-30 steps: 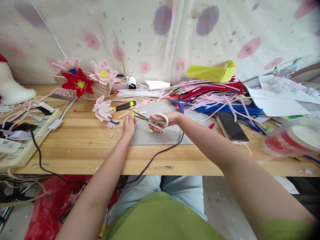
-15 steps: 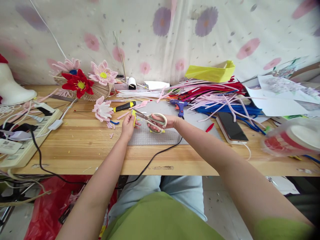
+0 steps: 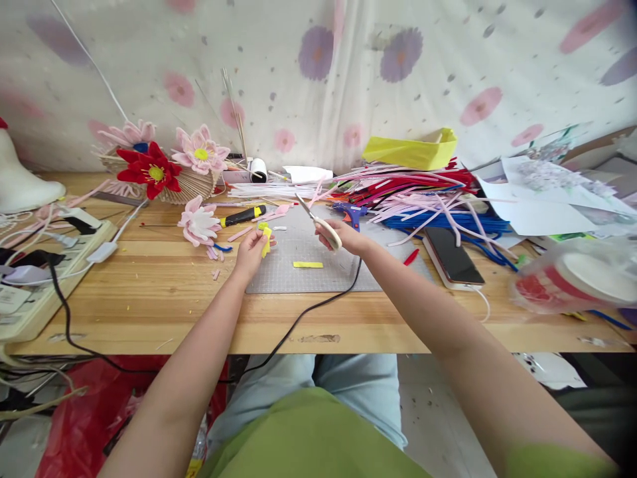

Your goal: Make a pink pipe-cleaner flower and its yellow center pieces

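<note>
Cutting judged partly done: yellow piece (image 3: 265,238) pinched in left hand (image 3: 251,249), scissors (image 3: 318,222) gripped by right hand (image 3: 343,238), 1 yellow strip (image 3: 307,264) left on the grey mat (image 3: 298,279).

I'm looking at a home craft corner for making artificial flowers. A wooden desk (image 3: 164,299) fills the middle of the frame, with a grey cutting mat (image 3: 308,269) at centre. Finished pink and red flowers (image 3: 149,169) sit at upper left, and a heap of coloured pipe cleaners (image 3: 428,196) at upper right beside a blue glue gun (image 3: 352,212). A flower-print cloth (image 3: 318,73) hangs across the top.
</note>
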Motion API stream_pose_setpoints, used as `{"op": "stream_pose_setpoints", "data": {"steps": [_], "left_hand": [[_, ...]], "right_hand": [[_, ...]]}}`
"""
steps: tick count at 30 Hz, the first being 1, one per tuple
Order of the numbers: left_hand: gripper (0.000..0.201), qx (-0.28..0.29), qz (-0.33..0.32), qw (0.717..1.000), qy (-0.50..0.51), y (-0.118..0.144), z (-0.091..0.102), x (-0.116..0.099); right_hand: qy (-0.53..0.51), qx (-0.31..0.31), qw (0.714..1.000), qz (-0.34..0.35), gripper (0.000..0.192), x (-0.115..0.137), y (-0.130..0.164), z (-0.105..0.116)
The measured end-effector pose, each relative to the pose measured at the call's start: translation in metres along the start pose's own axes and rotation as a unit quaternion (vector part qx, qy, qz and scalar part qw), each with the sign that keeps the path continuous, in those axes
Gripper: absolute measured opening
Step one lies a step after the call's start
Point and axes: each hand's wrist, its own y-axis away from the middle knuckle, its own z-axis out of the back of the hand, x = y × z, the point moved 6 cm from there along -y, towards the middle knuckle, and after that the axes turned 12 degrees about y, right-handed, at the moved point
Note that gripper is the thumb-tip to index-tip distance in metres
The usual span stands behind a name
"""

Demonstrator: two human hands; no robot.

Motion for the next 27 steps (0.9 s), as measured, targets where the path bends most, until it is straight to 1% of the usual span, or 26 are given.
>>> {"op": "stream_pose_setpoints", "data": {"steps": [3, 5, 8, 10, 13, 15, 18, 21, 24, 26, 27], "left_hand": [[0.018, 0.026, -0.009, 0.996, -0.084, -0.006, -0.008, -0.007], [0.014, 0.059, 0.015, 0.987, -0.150, -0.011, -0.018, -0.008], [0.015, 0.118, 0.070, 0.959, -0.248, -0.017, -0.036, -0.002], [0.015, 0.150, 0.082, 0.932, -0.319, -0.021, -0.047, 0.003], [0.013, 0.164, 0.077, 0.894, -0.410, -0.028, -0.060, 0.010], [0.016, 0.164, 0.067, 0.871, -0.458, -0.032, -0.065, 0.013], [0.020, 0.168, 0.057, 0.835, -0.521, -0.032, -0.069, 0.016], [0.021, 0.151, 0.042, 0.804, -0.574, -0.029, -0.069, 0.016], [0.020, 0.118, 0.007, 0.792, -0.600, -0.026, -0.069, 0.012], [0.022, 0.100, -0.015, 0.799, -0.593, -0.025, -0.068, 0.009], [0.024, 0.090, -0.020, 0.809, -0.581, -0.025, -0.067, 0.007]], "right_hand": [[0.018, -0.112, 0.993, -0.027, 0.048, -0.023, 0.007, 0.016], [0.052, -0.187, 0.981, -0.028, 0.046, -0.037, 0.012, 0.025], [0.125, -0.288, 0.949, -0.016, 0.041, -0.051, 0.018, 0.034], [0.165, -0.321, 0.932, -0.010, 0.038, -0.055, 0.020, 0.036], [0.200, -0.326, 0.924, -0.002, 0.036, -0.055, 0.021, 0.035], [0.211, -0.324, 0.922, 0.001, 0.035, -0.053, 0.021, 0.034], [0.228, -0.321, 0.919, 0.000, 0.033, -0.051, 0.023, 0.033], [0.251, -0.319, 0.914, -0.003, 0.031, -0.051, 0.023, 0.032], [0.285, -0.313, 0.906, -0.008, 0.031, -0.050, 0.024, 0.031], [0.301, -0.309, 0.902, -0.009, 0.031, -0.049, 0.025, 0.030], [0.306, -0.307, 0.901, -0.009, 0.031, -0.048, 0.025, 0.029]]}}
